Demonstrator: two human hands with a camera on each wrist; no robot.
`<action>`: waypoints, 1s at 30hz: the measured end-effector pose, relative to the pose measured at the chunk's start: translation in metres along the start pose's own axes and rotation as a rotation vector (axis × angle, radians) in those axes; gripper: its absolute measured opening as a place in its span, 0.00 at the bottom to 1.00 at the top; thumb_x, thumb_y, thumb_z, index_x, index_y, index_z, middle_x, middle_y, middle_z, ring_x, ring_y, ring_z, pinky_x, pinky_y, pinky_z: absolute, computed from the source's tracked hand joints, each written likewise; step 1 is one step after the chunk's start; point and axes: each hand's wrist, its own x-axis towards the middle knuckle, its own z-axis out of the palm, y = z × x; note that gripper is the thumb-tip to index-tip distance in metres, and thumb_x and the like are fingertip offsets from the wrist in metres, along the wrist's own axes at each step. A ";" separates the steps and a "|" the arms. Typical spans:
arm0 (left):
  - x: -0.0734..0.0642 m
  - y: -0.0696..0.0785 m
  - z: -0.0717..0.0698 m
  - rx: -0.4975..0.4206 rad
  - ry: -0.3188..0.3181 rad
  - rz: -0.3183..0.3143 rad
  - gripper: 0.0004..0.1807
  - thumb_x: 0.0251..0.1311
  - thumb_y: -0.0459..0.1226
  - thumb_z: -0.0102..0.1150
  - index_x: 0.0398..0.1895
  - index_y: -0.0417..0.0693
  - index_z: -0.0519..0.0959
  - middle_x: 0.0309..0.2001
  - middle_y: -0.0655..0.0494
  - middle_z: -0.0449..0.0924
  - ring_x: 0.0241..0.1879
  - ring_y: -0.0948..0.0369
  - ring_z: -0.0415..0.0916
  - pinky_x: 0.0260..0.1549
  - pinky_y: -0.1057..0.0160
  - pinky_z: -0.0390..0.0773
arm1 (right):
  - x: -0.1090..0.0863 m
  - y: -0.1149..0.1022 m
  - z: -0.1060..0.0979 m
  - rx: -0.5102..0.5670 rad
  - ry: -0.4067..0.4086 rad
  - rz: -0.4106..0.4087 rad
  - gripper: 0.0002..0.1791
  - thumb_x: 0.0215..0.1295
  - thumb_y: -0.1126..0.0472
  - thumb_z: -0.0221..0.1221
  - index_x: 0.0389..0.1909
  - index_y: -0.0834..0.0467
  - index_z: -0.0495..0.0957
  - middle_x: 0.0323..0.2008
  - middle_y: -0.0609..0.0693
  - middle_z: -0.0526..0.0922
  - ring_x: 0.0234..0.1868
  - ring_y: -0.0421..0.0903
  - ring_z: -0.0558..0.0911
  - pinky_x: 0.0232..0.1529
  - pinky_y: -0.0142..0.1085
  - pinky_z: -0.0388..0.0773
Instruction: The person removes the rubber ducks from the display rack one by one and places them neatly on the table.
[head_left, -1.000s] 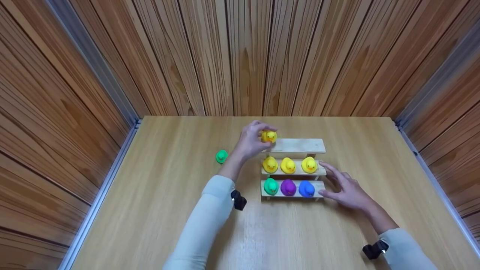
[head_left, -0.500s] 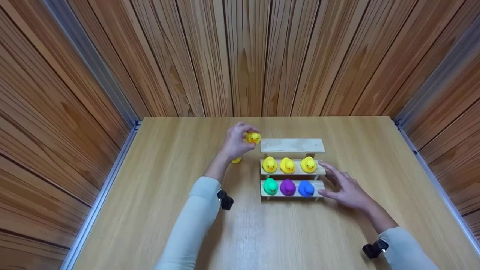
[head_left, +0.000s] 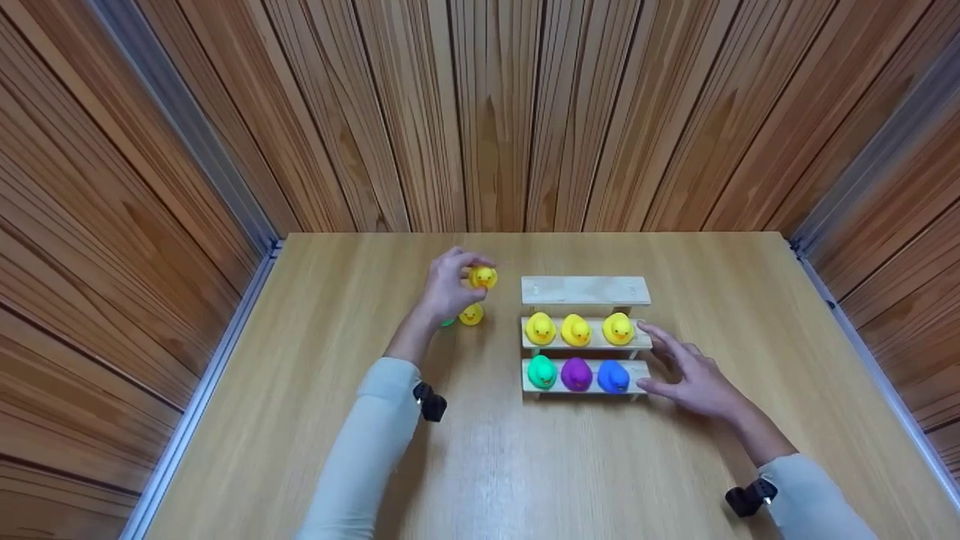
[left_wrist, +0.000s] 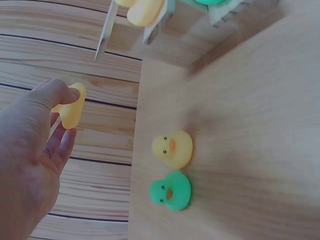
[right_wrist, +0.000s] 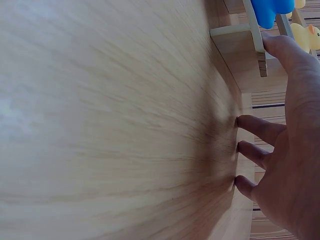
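Observation:
My left hand [head_left: 448, 286] pinches a yellow duck [head_left: 483, 277] [left_wrist: 70, 111] in the air, left of the wooden three-step stand [head_left: 585, 290]. Below it on the table sit another yellow duck [head_left: 471, 314] [left_wrist: 173, 148] and a green duck [left_wrist: 170, 190], mostly hidden behind my hand in the head view. The stand's top step is bare. Its middle step holds three yellow ducks [head_left: 575, 330]; its lowest step holds a green duck [head_left: 541, 372], a purple duck [head_left: 576, 373] and a blue duck [head_left: 613, 376] [right_wrist: 270, 10]. My right hand [head_left: 686, 375] [right_wrist: 285, 130] lies open, thumb against the stand's right end, fingertips on the table.
The light wooden table [head_left: 525, 465] is walled in by wood-panelled sides [head_left: 480, 112] with metal rails [head_left: 202, 390] along the left and right edges. A black wrist camera [head_left: 429, 402] sits on each sleeve.
My left hand has carried the yellow duck off the stand's top step and leftward, above the loose ducks. My right hand has stayed by the stand.

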 end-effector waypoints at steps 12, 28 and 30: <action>-0.013 -0.028 -0.018 -0.001 0.025 -0.061 0.22 0.68 0.25 0.73 0.64 0.43 0.88 0.66 0.43 0.81 0.71 0.45 0.79 0.79 0.41 0.80 | 0.001 -0.001 -0.001 -0.015 0.005 0.001 0.53 0.75 0.39 0.72 0.91 0.31 0.51 0.85 0.66 0.70 0.82 0.76 0.67 0.71 0.82 0.62; -0.035 -0.066 -0.047 -0.028 0.067 -0.160 0.23 0.69 0.24 0.71 0.66 0.40 0.86 0.70 0.39 0.78 0.73 0.41 0.77 0.80 0.40 0.79 | 0.002 0.002 0.001 -0.004 0.001 0.005 0.53 0.75 0.38 0.71 0.91 0.29 0.50 0.85 0.67 0.69 0.83 0.76 0.65 0.73 0.83 0.57; -0.037 -0.070 -0.050 -0.041 0.081 -0.177 0.23 0.69 0.23 0.71 0.67 0.40 0.85 0.70 0.39 0.78 0.74 0.41 0.76 0.80 0.41 0.79 | 0.002 0.002 0.001 -0.002 -0.001 0.002 0.53 0.75 0.38 0.71 0.91 0.30 0.50 0.85 0.67 0.69 0.83 0.77 0.64 0.73 0.84 0.55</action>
